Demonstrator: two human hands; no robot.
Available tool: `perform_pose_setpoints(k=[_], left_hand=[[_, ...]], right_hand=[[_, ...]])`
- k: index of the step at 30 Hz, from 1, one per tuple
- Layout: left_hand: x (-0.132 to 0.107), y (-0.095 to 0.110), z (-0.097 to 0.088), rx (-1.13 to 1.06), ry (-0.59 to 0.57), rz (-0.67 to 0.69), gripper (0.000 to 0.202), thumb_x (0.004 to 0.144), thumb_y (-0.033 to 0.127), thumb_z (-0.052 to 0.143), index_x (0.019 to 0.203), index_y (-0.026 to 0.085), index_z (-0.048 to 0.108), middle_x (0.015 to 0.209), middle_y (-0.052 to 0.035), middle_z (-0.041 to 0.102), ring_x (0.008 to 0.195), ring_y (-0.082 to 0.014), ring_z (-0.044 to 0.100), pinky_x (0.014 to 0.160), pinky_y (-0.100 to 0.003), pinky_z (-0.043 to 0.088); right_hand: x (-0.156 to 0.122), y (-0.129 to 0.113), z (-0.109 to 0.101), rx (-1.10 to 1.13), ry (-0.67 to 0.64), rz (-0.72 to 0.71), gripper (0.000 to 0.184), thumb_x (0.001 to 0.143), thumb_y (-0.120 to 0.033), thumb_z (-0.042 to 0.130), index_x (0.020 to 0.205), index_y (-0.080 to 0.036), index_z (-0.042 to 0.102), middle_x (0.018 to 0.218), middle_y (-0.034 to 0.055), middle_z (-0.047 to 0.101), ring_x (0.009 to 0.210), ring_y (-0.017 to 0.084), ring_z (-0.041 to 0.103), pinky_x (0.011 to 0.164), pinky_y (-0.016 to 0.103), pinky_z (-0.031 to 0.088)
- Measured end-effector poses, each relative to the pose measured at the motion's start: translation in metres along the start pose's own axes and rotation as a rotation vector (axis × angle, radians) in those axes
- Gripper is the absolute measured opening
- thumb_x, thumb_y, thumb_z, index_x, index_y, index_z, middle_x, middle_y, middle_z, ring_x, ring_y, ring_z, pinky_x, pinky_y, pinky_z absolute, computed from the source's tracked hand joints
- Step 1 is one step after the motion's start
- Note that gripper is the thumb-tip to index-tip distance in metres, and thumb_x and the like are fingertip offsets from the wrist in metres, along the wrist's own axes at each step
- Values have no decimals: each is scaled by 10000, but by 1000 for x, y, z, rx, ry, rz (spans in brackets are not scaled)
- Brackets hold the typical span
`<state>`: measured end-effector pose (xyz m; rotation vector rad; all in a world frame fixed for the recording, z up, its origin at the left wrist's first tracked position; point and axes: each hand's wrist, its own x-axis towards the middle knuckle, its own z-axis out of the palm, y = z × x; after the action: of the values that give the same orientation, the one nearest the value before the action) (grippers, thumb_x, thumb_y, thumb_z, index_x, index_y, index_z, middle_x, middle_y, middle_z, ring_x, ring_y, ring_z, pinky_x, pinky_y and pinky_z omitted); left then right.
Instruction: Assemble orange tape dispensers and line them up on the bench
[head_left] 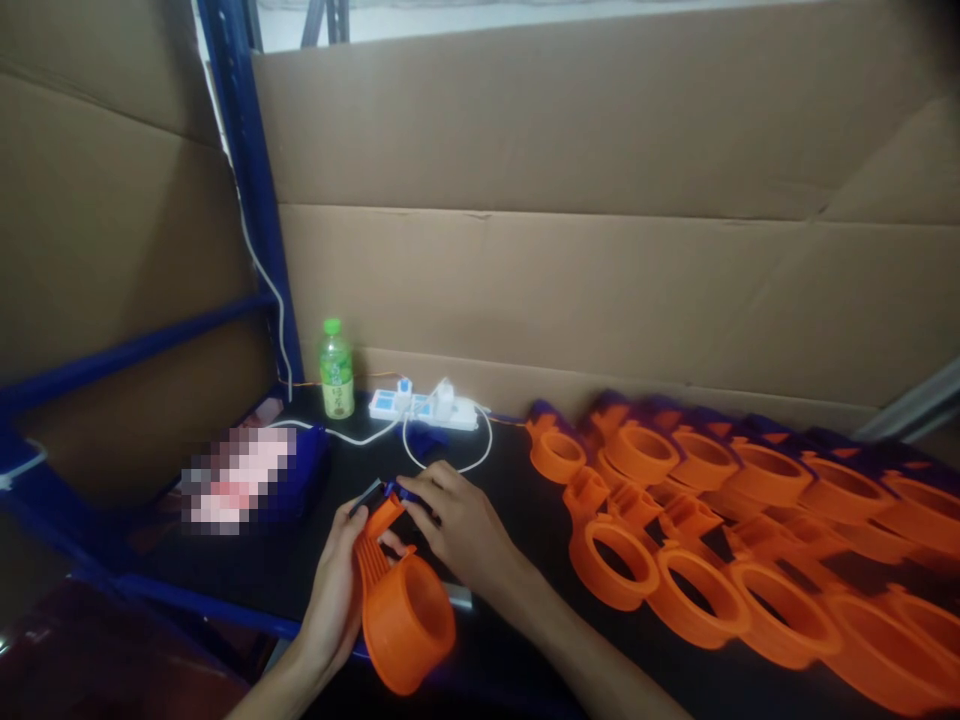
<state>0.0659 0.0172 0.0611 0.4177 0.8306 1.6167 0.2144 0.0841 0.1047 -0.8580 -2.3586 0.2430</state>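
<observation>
My left hand (336,585) is closed around the stem of an orange plastic part (411,625), whose wide round ring hangs low toward me. A slim dark strip (366,497) shows by the left thumb. Above the stem's upper end, my right hand (454,515) pinches a small dark blue piece (406,492). That piece is at or against the end of the stem; I cannot tell whether it is attached. The fingertips partly cover it.
Rows of similar orange ring parts (615,565), some with dark blue ends, lie on the right of the black table (517,620). At the back stand a green-capped bottle (337,375) and a white power strip (427,408) with cables. Cardboard (600,290) walls the back.
</observation>
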Motion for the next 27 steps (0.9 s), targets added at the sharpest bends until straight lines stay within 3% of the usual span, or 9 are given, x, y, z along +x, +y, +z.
perform_pose_setpoints(k=[6, 13, 20, 27], left_hand=[[-2, 2, 3, -13, 2, -8, 357, 770, 356, 738, 1068, 187, 636, 813, -31, 726, 653, -197, 692, 616, -294, 537], [-2, 1, -1, -12, 28, -20, 317, 783, 330, 735, 1058, 199, 647, 788, 6, 698, 552, -117, 621, 559, -238, 522], [6, -3, -9, -33, 94, -39, 289, 740, 304, 770, 993, 194, 685, 828, -2, 720, 644, -126, 647, 590, -204, 527], [7, -2, -13, -16, 39, -63, 301, 762, 344, 753, 1003, 183, 670, 726, 11, 672, 585, -118, 606, 544, -203, 505]], right_hand=[[-2, -2, 5, 133, -26, -20, 302, 972, -298, 515, 1251, -247, 619, 1026, 44, 630, 887, 135, 616, 823, 277, 525], [-3, -5, 5, 309, -32, 8, 296, 969, -288, 524, 1243, -261, 634, 1010, 26, 620, 849, 113, 625, 792, 244, 524], [-3, 1, 12, 363, 10, 63, 260, 940, -304, 576, 1171, -280, 693, 938, 23, 621, 812, 119, 608, 717, 236, 526], [-3, 6, 9, 368, -9, -13, 268, 959, -305, 544, 1183, -269, 687, 913, 30, 620, 814, 123, 601, 740, 252, 523]])
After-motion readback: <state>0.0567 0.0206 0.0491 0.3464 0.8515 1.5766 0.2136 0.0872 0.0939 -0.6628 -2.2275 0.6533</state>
